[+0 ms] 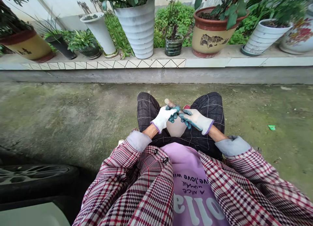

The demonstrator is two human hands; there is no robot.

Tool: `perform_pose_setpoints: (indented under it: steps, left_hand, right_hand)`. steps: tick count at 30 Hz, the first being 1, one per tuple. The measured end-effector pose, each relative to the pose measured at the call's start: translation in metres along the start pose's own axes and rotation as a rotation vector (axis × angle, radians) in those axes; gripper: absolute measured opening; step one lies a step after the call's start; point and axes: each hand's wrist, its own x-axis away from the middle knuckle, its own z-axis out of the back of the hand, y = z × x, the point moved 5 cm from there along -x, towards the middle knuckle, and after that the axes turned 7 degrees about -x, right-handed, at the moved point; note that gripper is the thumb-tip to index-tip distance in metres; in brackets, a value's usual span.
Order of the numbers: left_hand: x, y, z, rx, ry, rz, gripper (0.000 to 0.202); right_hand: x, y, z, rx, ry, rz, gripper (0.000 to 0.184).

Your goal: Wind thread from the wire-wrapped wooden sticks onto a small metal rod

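Note:
In gloves with white backs and blue-green palms, my two hands meet between my knees. My left hand (168, 115) is closed around a brown stick-like piece (172, 104) with a pale, rounded upper end. It slants from upper left to lower right, and its exact kind cannot be made out. At its lower end my right hand (195, 119) is closed too, with the thumb against the piece and the fingers curled under. A pale beige surface (176, 127) shows beneath my hands, between my thighs. Just beyond the right fingers, a small red thing (186, 106) is partly hidden.
Ahead runs a low ledge (156, 63) with tiled edging, lined with several potted plants, among them a tall white ribbed pot (137, 28) and a brown-rimmed pot (210, 37). A car wheel (31, 177) stands close at lower left. A green wrapper (271, 127) lies on the mossy concrete.

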Motion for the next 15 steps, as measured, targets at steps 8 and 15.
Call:
perform_pose_setpoints:
  steps: [8, 15]
  left_hand:
    - [0.003, 0.006, -0.001, -0.012, -0.038, -0.028, 0.020]
    - [0.002, 0.002, -0.002, 0.008, -0.030, -0.008, 0.016]
  right_hand:
    - [0.006, -0.010, 0.001, 0.081, 0.037, 0.031, 0.033]
    - [0.003, -0.005, 0.002, 0.107, 0.031, 0.039, 0.028]
